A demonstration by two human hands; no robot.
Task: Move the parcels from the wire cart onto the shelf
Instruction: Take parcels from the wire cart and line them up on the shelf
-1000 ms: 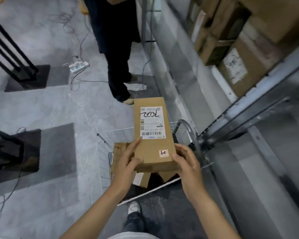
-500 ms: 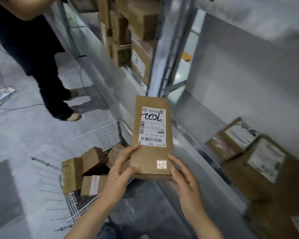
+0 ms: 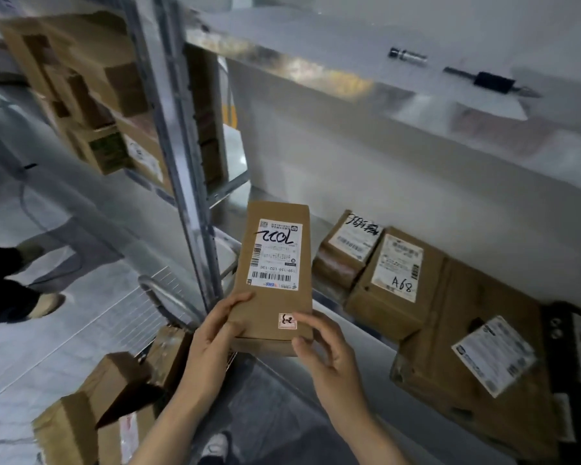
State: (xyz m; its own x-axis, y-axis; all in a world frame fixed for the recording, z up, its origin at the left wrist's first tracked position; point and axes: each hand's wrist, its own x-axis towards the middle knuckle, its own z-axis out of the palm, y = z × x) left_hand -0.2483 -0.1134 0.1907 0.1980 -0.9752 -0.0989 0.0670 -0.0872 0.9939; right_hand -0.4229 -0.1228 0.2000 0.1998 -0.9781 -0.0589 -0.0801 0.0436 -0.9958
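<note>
Two hands carry one flat parcel (image 3: 275,276) toward the shelf (image 3: 336,333), the largest structure in view, which fills the right and far part of the scene. Its lower deck already bears several cartons: a large box (image 3: 477,357) at near right, a box marked A68 (image 3: 394,280) beyond it, and a smaller labelled box (image 3: 348,250) at the far end of that row. An upright post (image 3: 188,182) bounds the bay on the left. The wire cart (image 3: 168,297) stands at near left, below the deck, with brown parcels (image 3: 114,391) remaining in it. The parcel you hold is above the front lip of the deck, label side up, its long axis pointing into the bay, left of the row of cartons. Your left hand (image 3: 212,344) wraps the near left corner, thumb on top and fingers beneath. Your right hand (image 3: 329,357) meets the near right corner with thumb and fingertips only, the other fingers loosely spread. The step in hand appears to be placement. Steer the far end into the free deck between the post and the smaller labelled box. Lower the far edge first, then slide the parcel inward until its full base is supported. Keep it clear of the post and do not nudge the neighbouring cartons. Keep the label upward for reading. Release only when the parcel rests flat.
</note>
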